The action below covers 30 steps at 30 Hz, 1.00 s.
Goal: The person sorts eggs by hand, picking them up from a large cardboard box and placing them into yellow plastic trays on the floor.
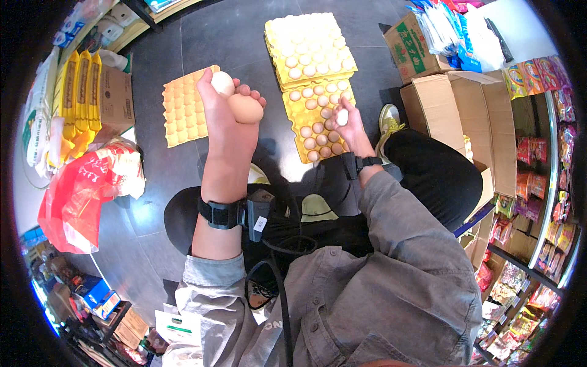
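Two eggs sit in my left hand [231, 105]: a pale egg [222, 84] by the thumb and a brown egg [246, 108] against the palm. My right hand [347, 120] holds a whitish egg [342, 117] in its fingers, over the right side of a yellow egg tray [298, 110]. That tray is partly filled with eggs, with some bare cups. Behind it stands a stack of yellow trays [279, 82] topped with eggs. An egg tray without eggs [185, 108] lies on the dark floor left of my left hand.
Open cardboard boxes [435, 108] stand at the right, beside shelves of packaged snacks [532, 183]. Left are yellow packets [82, 87], a carton [114, 96] and a red plastic bag [78, 202]. My knees flank the space before me; a cable [283, 303] runs down my front.
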Each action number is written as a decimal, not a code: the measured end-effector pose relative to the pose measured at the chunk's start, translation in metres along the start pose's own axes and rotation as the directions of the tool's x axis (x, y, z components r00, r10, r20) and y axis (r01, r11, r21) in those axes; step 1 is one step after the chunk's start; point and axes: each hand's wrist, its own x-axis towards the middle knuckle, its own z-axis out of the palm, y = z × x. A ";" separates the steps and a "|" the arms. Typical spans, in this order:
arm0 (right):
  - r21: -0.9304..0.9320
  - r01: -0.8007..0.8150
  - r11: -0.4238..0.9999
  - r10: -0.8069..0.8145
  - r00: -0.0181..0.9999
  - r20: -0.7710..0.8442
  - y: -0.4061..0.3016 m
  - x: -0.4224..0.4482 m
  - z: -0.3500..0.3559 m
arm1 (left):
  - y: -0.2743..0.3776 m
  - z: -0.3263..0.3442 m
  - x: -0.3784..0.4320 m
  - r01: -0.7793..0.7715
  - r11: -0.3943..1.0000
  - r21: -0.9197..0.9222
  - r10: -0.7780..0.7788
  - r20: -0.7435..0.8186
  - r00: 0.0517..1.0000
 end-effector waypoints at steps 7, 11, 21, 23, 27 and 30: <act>0.026 -0.123 0.992 0.126 0.974 -0.186 0.043 -0.006 -0.059 | -0.002 0.001 -0.006 0.041 0.999 0.025 -0.041 0.005 0.999; 0.116 -0.179 0.977 0.198 0.963 -0.185 0.042 -0.011 -0.045 | 0.000 0.005 -0.007 0.055 0.998 0.031 -0.055 0.004 0.998; -0.966 0.118 0.231 -0.284 0.957 0.049 0.055 0.061 -0.014 | -0.010 0.016 -0.005 0.146 0.988 0.054 -0.150 0.074 0.986; -0.949 0.188 -0.252 -0.428 0.858 0.284 0.059 0.075 -0.011 | -0.006 0.020 -0.004 0.152 0.986 0.068 -0.156 0.045 0.987; -0.831 0.068 -0.551 -0.326 0.900 0.289 0.058 0.080 0.024 | -0.003 0.014 0.006 0.118 0.988 0.096 -0.122 0.031 0.992; -0.783 -0.033 -0.622 -0.262 0.950 0.168 0.060 0.094 0.027 | 0.000 0.015 0.012 0.129 0.983 0.128 -0.133 0.018 0.991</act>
